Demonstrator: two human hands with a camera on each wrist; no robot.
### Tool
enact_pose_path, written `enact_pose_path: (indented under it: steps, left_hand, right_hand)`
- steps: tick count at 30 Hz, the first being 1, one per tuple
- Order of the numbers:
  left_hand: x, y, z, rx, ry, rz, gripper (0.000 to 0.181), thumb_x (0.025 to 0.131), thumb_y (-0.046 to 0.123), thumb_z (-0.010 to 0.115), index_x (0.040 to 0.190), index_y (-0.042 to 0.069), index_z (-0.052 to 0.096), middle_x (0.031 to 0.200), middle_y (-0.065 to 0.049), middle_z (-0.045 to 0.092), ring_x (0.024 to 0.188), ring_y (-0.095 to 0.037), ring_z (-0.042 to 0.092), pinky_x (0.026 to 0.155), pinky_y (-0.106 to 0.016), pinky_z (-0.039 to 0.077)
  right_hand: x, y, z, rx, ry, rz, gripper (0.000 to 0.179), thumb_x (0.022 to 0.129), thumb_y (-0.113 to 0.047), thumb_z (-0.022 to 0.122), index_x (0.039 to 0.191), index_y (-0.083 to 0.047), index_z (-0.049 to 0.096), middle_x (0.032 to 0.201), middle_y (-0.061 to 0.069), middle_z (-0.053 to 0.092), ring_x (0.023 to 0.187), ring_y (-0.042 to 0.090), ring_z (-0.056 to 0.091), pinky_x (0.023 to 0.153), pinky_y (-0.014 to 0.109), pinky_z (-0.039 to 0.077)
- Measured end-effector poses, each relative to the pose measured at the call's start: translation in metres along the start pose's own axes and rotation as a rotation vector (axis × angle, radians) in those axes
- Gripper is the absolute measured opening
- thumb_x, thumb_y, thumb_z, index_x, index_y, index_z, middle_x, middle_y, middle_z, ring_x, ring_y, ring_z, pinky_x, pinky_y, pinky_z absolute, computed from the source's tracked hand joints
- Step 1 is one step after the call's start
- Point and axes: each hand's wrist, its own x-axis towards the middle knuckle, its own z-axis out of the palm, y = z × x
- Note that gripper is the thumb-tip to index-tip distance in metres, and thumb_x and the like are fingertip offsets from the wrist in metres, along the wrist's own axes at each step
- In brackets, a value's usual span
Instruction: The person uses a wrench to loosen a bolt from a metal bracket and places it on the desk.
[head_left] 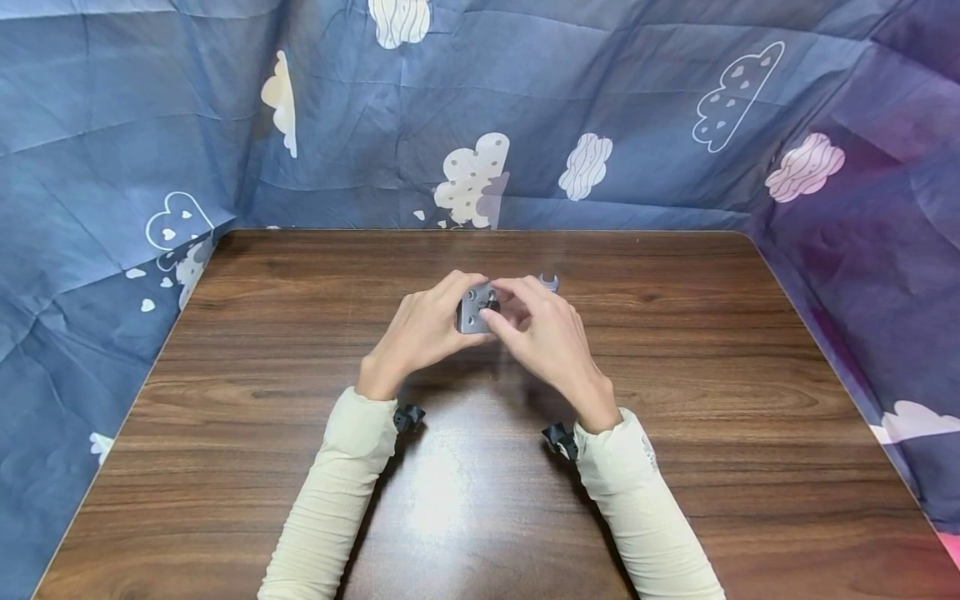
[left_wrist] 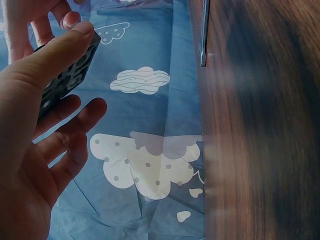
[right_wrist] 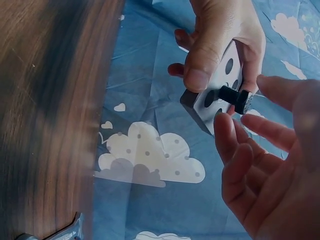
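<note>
Grey metal, by its look: I grip a block (head_left: 474, 307) between the thumb and fingers of my left hand (head_left: 431, 323), up over the tabletop (head_left: 262, 358), midway between its side edges and nearer the far one. My right hand (head_left: 551, 329) curves its fingers about a dark bolt (right_wrist: 237, 97); whether they pinch the head, I cannot tell. I judge I'm working the bolt into the block, and next I need a steady block and a straight twist. Round holes dot its squared face; the bolt juts from one, head clear of the surface.
</note>
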Motion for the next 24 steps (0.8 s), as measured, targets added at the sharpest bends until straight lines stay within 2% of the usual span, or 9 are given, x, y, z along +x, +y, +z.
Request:
enact_pose_path:
  steps: [4,8,16,24]
  left_hand:
    - [0.0006,0.0004,0.0006,-0.002,0.009,0.001,0.066,0.073,0.043,0.086,0.127,0.017,0.057,0.107,0.002,0.062,0.070,-0.013,0.059,0.055,-0.034,0.050]
    - [0.0005,0.0001,0.0010,0.007,0.000,0.002,0.068,0.074,0.047,0.084,0.128,0.017,0.057,0.107,0.002,0.061,0.070,-0.013,0.059,0.055,-0.034,0.050]
    - [0.0007,0.0002,0.0011,0.002,0.000,0.004,0.066,0.075,0.046,0.083,0.128,0.017,0.057,0.108,0.002,0.062,0.071,-0.013,0.060,0.055,-0.033,0.051]
    - [0.0003,-0.0003,0.0003,0.006,-0.005,-0.006,0.064,0.078,0.048,0.080,0.129,0.017,0.056,0.108,0.003,0.062,0.071,-0.013,0.060,0.056,-0.033,0.050]
  right_hand:
    - [0.0005,0.0001,0.0003,-0.023,0.009,0.042,0.027,0.090,-0.033,0.072,0.109,-0.014,0.072,0.090,-0.002,0.070,0.073,0.012,0.064,0.063,0.034,0.050]
    - [0.0007,0.0000,0.0005,-0.025,0.001,0.045,0.025,0.090,-0.034,0.072,0.103,-0.013,0.074,0.086,0.000,0.072,0.071,0.013,0.067,0.063,0.033,0.052]
    - [0.0004,0.0005,0.0011,-0.004,0.002,0.003,0.020,0.090,-0.026,0.072,0.102,-0.010,0.073,0.085,0.001,0.070,0.072,0.014,0.067,0.065,0.033,0.054]
    - [0.0005,-0.0004,0.0009,-0.002,-0.022,-0.017,0.021,0.089,-0.022,0.071,0.107,-0.011,0.072,0.089,-0.001,0.068,0.074,0.012,0.064,0.066,0.032,0.052]
